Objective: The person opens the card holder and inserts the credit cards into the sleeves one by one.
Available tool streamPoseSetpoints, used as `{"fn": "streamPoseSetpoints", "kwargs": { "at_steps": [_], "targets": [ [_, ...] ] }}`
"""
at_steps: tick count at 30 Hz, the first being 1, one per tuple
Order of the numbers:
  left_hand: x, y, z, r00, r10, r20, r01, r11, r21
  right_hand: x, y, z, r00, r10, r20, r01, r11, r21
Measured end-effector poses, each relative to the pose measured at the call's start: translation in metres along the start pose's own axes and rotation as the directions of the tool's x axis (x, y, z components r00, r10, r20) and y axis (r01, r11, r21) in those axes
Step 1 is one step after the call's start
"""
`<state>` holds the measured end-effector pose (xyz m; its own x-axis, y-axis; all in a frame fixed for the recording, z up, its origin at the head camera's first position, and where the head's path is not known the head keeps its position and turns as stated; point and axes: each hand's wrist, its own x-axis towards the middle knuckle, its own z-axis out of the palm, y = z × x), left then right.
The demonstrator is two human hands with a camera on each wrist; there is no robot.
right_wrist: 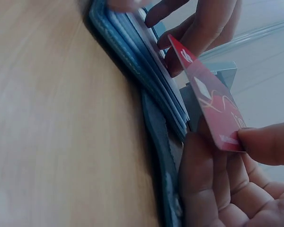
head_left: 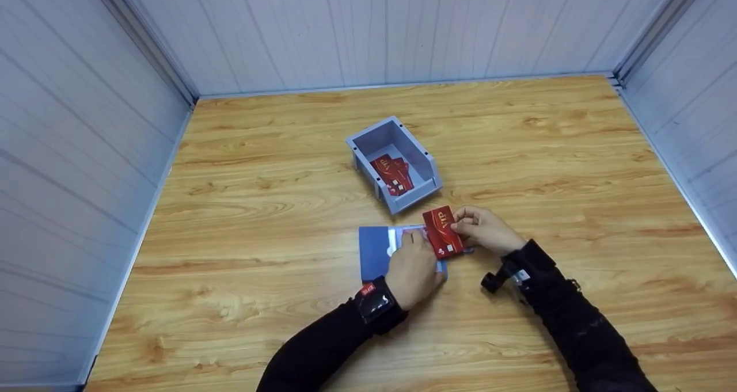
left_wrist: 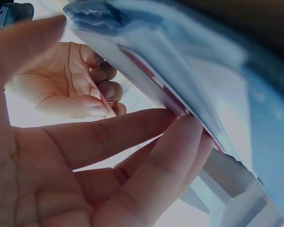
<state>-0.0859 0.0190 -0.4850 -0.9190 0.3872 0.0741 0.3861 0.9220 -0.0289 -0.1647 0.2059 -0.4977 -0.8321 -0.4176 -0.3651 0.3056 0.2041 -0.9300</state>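
Observation:
A blue card holder with clear sleeves lies spread on the table. My left hand is over its right part, fingertips at a sleeve holding a red card and thumb by the holder's edge, as the left wrist view shows. Between thumb and fingers, my right hand pinches a red VIP card tilted above the holder's right side. In the right wrist view this red card stands apart from the layered sleeves. Part of the holder is hidden beneath my left hand and the card.
Just behind the holder, a grey open-front bin contains several red VIP cards. The wood-grain table is enclosed by pale panel walls at the back and sides.

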Motion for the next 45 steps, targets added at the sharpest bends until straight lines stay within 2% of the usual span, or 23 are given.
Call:
{"fn": "streamPoseSetpoints", "kwargs": {
  "at_steps": [4, 8, 14, 22, 28, 32, 34, 36, 42, 45],
  "targets": [
    [-0.001, -0.001, -0.001, 1.0, -0.009, -0.016, 0.009, 1.0, 0.001, 0.0, 0.001, 0.0, 1.0, -0.007, 0.021, 0.007, 1.0, 0.012],
    [-0.003, -0.005, -0.001, 0.999, 0.011, -0.034, -0.012, 1.0, -0.003, 0.001, 0.001, 0.0, 0.999, -0.007, 0.043, 0.005, 0.999, 0.039],
    [-0.004, -0.01, -0.003, 1.0, 0.023, -0.005, -0.023, 0.989, -0.149, 0.002, 0.002, -0.002, 1.0, 0.007, 0.029, -0.008, 1.0, 0.017],
    [-0.009, -0.011, -0.009, 1.0, -0.004, -0.01, 0.001, 0.963, -0.268, 0.002, 0.001, -0.002, 1.0, 0.019, 0.01, -0.019, 1.0, 0.015],
    [-0.015, -0.017, -0.017, 0.999, -0.049, 0.0, 0.046, 0.937, -0.347, 0.002, 0.0, -0.002, 0.999, 0.043, 0.006, -0.044, 0.999, 0.03],
    [-0.019, -0.026, -0.021, 0.999, -0.041, 0.011, 0.042, 0.914, -0.403, 0.002, 0.001, -0.003, 0.999, 0.049, 0.001, -0.049, 0.998, 0.029],
    [-0.02, -0.033, -0.022, 0.999, -0.029, 0.026, 0.037, 0.894, -0.446, 0.002, 0.001, -0.003, 0.999, 0.044, 0.0, -0.044, 0.999, 0.025],
    [-0.02, -0.04, -0.024, 0.999, -0.023, 0.049, 0.045, 0.858, -0.511, 0.002, 0.001, -0.004, 0.999, 0.034, 0.006, -0.034, 0.999, 0.023],
    [-0.013, -0.07, -0.025, 0.98, -0.063, 0.189, 0.178, 0.698, -0.693, 0.001, 0.001, -0.003, 1.0, 0.019, 0.013, -0.019, 1.0, 0.018],
    [-0.01, -0.084, -0.021, 0.971, -0.091, 0.22, 0.229, 0.613, -0.756, 0.001, 0.001, -0.002, 1.0, 0.016, 0.01, -0.016, 1.0, 0.014]
  ]
}}
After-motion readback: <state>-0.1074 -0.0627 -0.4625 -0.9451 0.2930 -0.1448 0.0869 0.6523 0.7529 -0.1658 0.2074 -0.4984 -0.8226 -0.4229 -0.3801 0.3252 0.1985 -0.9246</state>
